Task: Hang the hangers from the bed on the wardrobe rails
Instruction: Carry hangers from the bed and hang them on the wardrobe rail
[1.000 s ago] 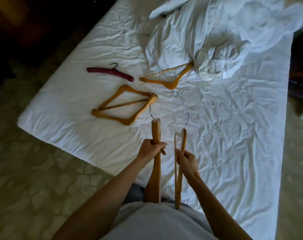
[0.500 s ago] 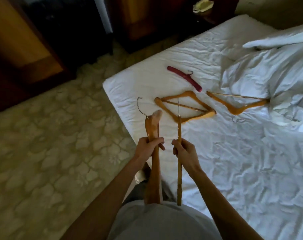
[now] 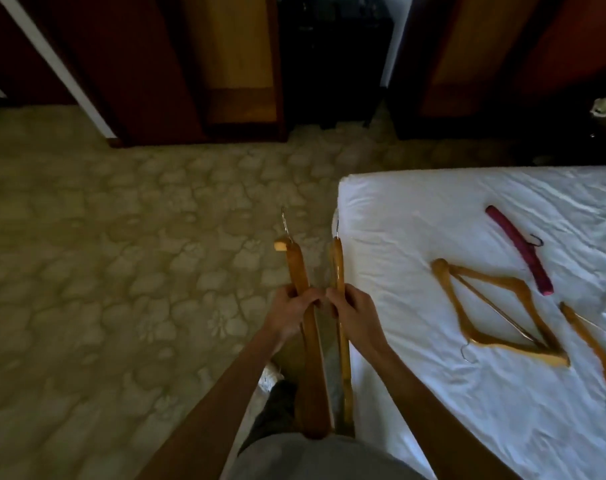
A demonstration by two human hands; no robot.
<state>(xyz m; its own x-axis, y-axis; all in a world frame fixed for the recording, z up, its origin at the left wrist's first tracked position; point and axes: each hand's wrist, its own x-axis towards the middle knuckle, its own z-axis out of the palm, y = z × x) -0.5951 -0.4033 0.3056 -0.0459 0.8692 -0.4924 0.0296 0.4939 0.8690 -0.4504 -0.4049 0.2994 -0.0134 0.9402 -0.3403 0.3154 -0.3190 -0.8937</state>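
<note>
Hangers: left hand [image 3: 289, 315] grips a broad wooden hanger [image 3: 306, 327]; right hand [image 3: 355, 315] grips a thin wooden hanger [image 3: 339, 271], hooks toward 12 o'clock. At 3 o'clock on the bed [image 3: 415, 209]: paired wooden hangers [image 3: 495, 313], a maroon hanger [image 3: 519, 254], another wooden hanger [image 3: 596, 348].

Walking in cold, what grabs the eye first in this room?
Two bare hands at the centre: the left hand and right hand each grip a wooden hanger, hooks pointing away. To the right, a white bed carries a dark red hanger and more wooden ones. Dark wooden furniture lines the far wall.
</note>
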